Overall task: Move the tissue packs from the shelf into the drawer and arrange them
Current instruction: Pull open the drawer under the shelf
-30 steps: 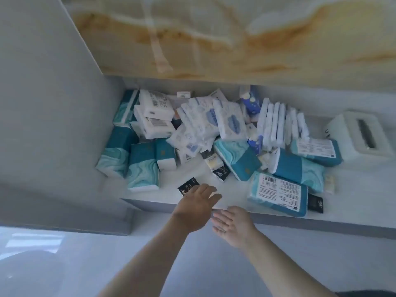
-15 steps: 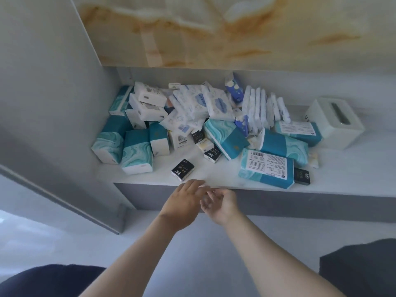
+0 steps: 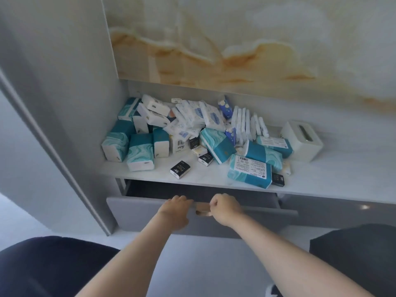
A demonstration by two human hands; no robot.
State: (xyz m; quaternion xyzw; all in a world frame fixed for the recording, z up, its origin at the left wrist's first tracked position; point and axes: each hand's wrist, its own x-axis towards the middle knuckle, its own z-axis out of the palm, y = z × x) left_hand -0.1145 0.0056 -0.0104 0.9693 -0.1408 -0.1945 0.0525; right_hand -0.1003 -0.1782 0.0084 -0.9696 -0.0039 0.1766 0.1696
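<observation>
A person's left hand (image 3: 174, 209) and right hand (image 3: 225, 207) both grip the top edge of a grey drawer (image 3: 139, 213), which stands partly open just below a white shelf (image 3: 332, 179). The left fingers (image 3: 179, 198) hook over the edge and out of sight. The right fingers are clenched on the same edge, just beside a brass-coloured handle (image 3: 202, 212) that shows between the two hands. What can be seen of the drawer's inside is dark.

The tissue packs (image 3: 192, 125) all lie on the shelf in a loose heap towards its left end. Teal-and-white packs stand along the left, and white packs are piled at the back. A small black pack (image 3: 180, 169) lies alone near the front edge. A teal pack with a printed label (image 3: 249, 171) lies to its right. A white tissue box (image 3: 302, 140) sits beside the heap on the right. A marble-patterned panel (image 3: 235, 39) rises behind the shelf.
</observation>
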